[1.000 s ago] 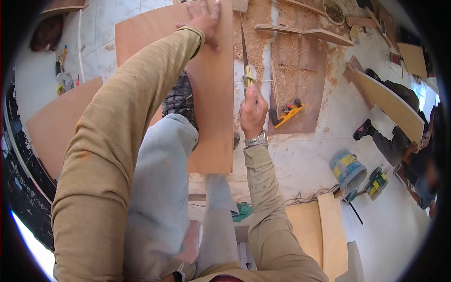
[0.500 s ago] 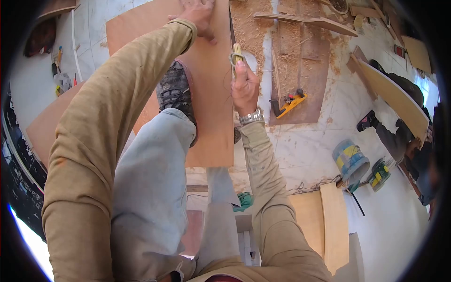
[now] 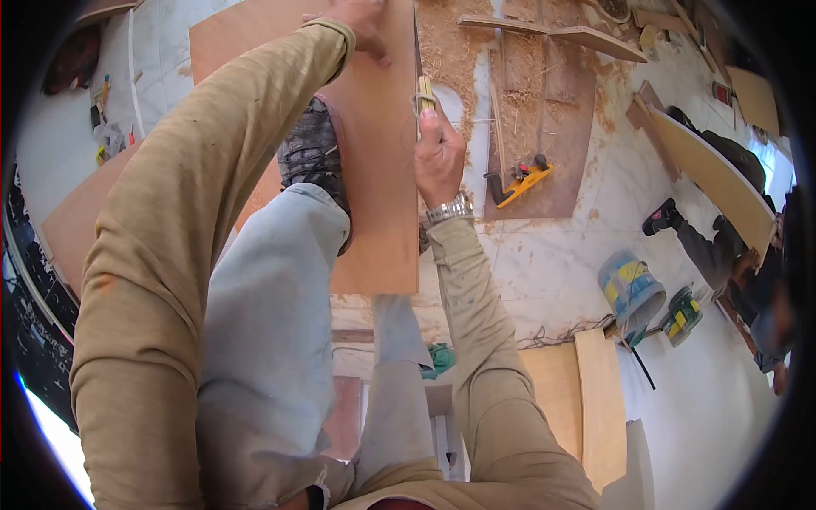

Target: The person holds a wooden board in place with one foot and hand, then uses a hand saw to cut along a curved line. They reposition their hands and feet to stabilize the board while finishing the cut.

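A reddish-brown wooden board (image 3: 378, 195) lies lengthwise in front of me, with my left shoe (image 3: 313, 153) on it. My left hand (image 3: 364, 25) rests on the board's far part with fingers spread, partly cut off by the top edge of the view. At the board's right edge, my right hand (image 3: 439, 161) is closed around a light wooden handle (image 3: 426, 92) wrapped with cord. A dark thin blade-like strip runs from the handle up along the board's edge.
A yellow hand plane (image 3: 524, 184) lies on a shavings-strewn board (image 3: 557, 144) to the right. Farther right are a paint-stained bucket (image 3: 631, 289), a green container (image 3: 682, 316) and another person (image 3: 722, 246) by a curved panel (image 3: 710, 170). Curved wood pieces (image 3: 599, 399) lie lower right.
The view has shifted slightly. My left hand now shows less at the top edge, and my right hand with the handle sits a little farther left in view.
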`<state>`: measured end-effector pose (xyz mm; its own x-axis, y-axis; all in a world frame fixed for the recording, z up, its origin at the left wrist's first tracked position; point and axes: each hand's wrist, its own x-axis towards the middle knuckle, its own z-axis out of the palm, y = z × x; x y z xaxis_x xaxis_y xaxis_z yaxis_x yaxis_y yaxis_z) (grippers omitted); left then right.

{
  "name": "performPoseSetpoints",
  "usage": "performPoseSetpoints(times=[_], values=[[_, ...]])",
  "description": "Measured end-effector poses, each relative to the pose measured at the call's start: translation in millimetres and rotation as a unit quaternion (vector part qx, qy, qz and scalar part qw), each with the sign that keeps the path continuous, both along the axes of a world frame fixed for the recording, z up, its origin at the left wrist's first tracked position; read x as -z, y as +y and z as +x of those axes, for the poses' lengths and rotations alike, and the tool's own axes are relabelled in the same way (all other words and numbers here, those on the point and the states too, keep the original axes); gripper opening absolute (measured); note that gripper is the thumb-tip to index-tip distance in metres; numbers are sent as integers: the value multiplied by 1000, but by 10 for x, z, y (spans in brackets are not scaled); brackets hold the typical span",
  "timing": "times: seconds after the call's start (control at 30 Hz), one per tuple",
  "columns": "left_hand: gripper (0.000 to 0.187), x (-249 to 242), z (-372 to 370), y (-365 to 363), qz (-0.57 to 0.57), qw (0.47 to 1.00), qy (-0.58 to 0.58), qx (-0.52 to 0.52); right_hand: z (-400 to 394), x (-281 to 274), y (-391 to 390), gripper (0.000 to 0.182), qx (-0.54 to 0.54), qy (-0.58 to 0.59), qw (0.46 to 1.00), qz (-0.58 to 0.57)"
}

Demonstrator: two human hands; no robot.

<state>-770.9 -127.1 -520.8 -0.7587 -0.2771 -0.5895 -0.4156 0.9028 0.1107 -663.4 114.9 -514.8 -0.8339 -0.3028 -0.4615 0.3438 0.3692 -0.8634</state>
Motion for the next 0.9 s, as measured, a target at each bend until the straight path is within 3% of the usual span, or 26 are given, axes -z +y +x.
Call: performPoseSetpoints(times=[0.27, 0.4, 0.47, 0.6, 0.63, 0.77, 0.9], values=[[162, 5, -2, 3, 11, 1000, -12, -11, 377, 2, 223, 46, 29, 59, 997, -32], [161, -56, -22, 26, 9, 1000, -16, -14, -179, 112, -163, 47, -1, 25, 1000, 1], [160, 886, 138, -250, -61, 959, 265, 81, -103, 31, -157, 47, 9, 27, 1000, 10], [158, 684, 95, -204, -41, 979, 192, 60, 417, -61, 294, 50, 21, 33, 999, -29], [158, 566, 90, -167, -31, 987, 151, 49, 320, -101, 160, 50, 28, 70, 997, -19], [158, 398, 77, -122, -23, 993, 108, 45, -302, 55, -184, 48, -51, 10, 997, 53], [158, 372, 62, -115, -24, 994, 100, 46, 284, 9, 86, 43, 30, 113, 993, -29]])
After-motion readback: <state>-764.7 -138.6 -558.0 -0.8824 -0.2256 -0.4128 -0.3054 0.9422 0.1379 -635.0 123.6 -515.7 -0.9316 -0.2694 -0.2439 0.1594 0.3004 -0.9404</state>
